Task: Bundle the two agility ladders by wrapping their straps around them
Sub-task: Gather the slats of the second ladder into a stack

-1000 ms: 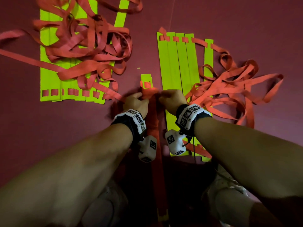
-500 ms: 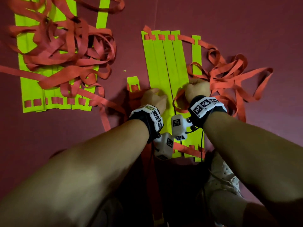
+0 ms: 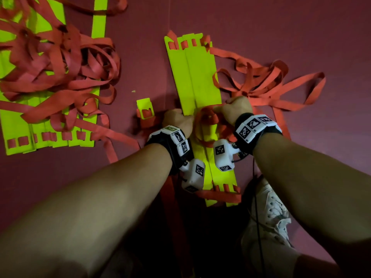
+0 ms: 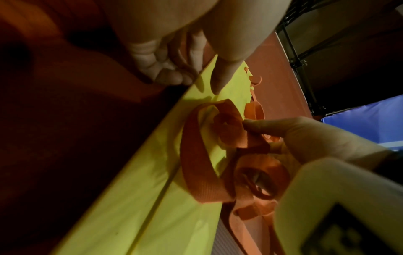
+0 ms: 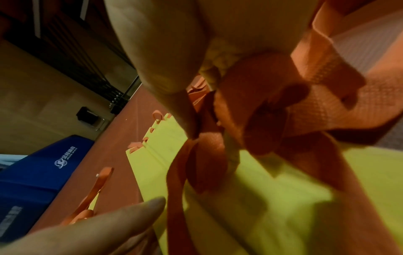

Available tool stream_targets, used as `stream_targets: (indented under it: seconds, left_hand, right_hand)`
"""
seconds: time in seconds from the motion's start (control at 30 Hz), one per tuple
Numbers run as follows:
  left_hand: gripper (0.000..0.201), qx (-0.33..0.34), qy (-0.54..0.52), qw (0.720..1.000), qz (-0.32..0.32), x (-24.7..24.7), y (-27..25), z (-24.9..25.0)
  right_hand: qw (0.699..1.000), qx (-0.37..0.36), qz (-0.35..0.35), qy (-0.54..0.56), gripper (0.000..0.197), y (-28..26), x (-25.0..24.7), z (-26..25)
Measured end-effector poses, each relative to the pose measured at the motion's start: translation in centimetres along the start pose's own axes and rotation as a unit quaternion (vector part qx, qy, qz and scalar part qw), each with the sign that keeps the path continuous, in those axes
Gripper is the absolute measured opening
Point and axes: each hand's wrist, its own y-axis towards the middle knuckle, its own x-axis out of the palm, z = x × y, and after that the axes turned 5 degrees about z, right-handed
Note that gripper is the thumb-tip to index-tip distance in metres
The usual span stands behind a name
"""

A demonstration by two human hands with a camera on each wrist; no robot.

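Note:
The nearer ladder's yellow rungs [image 3: 198,77] lie gathered in a narrow stack on the maroon floor. My left hand [image 3: 176,120] grips the stack's left edge, thumb [image 4: 222,77] on top and fingers curled at the side. At the stack's right edge my right hand [image 3: 237,108] pinches bunched loops of the red strap [image 4: 229,134] on top of the rungs. More of this strap [image 3: 261,85] lies tangled to the right. The second ladder [image 3: 18,121] lies spread at far left under its own strap tangle [image 3: 60,63].
A loose yellow end rung [image 3: 144,109] on a strap lies just left of my left hand. My white shoe [image 3: 269,213] stands near the stack's near end. A blue mat [image 5: 43,172] and a dark metal rack [image 4: 305,51] stand beyond the floor.
Both hands moved right from the loose end rung onto the rung stack. The spread rungs are now pushed into a narrower stack, and my right hand has gathered strap loops onto it.

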Motion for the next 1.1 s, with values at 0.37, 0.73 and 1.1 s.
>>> stream_targets:
  seconds: [0.37,0.73,1.1]
  left_hand:
    - [0.002,-0.030,-0.045,0.998,-0.030,-0.9,-1.0,0.8]
    - [0.033,-0.041,-0.162,0.986,-0.027,-2.1,-1.7,1.3]
    - [0.075,0.065,-0.203,0.977,0.013,-6.5,-4.4,5.0]
  right_hand:
    - [0.992,0.000,-0.118,0.051,0.031,-0.4,0.7,-0.3]
    - [0.986,-0.049,-0.115,0.114,0.032,-1.6,-0.2,-1.2]
    - [0.950,-0.140,-0.156,0.231,0.027,-6.2,-2.1,-6.2]
